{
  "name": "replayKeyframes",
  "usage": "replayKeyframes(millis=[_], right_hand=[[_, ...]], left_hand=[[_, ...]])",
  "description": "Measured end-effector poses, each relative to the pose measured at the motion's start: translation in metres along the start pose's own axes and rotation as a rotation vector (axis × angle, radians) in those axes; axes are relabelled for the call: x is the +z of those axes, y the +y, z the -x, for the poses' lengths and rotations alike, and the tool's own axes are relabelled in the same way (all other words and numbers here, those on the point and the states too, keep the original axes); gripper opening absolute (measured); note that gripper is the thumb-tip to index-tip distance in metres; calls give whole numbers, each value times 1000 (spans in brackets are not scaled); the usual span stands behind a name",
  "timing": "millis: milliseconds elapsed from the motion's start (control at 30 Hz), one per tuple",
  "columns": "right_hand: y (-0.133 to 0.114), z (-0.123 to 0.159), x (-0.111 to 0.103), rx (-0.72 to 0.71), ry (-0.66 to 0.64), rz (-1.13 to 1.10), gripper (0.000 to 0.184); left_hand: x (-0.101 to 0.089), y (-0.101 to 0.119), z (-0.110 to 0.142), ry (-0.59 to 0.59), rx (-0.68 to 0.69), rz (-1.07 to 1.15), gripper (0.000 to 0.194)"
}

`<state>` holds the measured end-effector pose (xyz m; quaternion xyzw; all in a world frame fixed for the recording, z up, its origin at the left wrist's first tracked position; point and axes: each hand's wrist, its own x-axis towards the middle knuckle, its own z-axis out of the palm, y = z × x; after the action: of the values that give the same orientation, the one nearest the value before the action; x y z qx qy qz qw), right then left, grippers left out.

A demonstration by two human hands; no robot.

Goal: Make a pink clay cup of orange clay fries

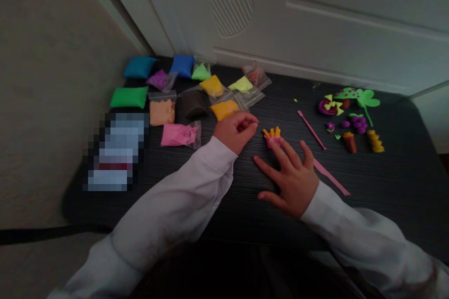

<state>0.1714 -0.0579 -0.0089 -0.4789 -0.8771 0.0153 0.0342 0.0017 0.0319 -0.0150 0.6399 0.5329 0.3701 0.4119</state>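
Observation:
A small clay model of French fries (272, 138), yellow sticks in a pink box, lies on the dark table in front of me. My right hand (293, 175) is spread out flat beside it, with one fingertip at or over the pink box. To its left, my left hand (235, 131) is curled, thumb and forefinger brought close together. Whether anything tiny sits in that pinch is too small to tell. A pink clay knife (331, 177) lies partly behind my right hand, and a thin pink stick tool (312, 130) rests farther back.
Several bags of coloured clay, including a pink one (179, 135) and a green one (129, 97), cover the back left. A blurred-out phone-like slab (117, 152) lies at the left edge. Clay grapes (358, 124) and other small models sit at right. A white panel (280, 23) stands behind.

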Motion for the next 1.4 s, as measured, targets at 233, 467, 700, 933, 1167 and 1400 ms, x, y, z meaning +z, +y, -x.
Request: replayKeyframes(millis=[233, 467, 700, 933, 1167, 1400], right_hand=[[0, 0, 1, 48, 19, 1, 65], [1, 0, 0, 61, 19, -1, 64], [0, 0, 0, 41, 14, 5, 65], [-1, 0, 1, 6, -10, -15, 67], [-2, -1, 0, -4, 2, -28, 68], [-7, 2, 1, -14, -4, -25, 69]], left_hand=[[-1, 0, 1, 1, 10, -21, 16], [0, -2, 0, 0, 12, -19, 16], [0, -3, 1, 0, 20, -22, 16], [0, -1, 1, -4, 13, -22, 16], [0, -1, 1, -6, 8, -10, 16], [0, 0, 1, 7, 5, 0, 14]])
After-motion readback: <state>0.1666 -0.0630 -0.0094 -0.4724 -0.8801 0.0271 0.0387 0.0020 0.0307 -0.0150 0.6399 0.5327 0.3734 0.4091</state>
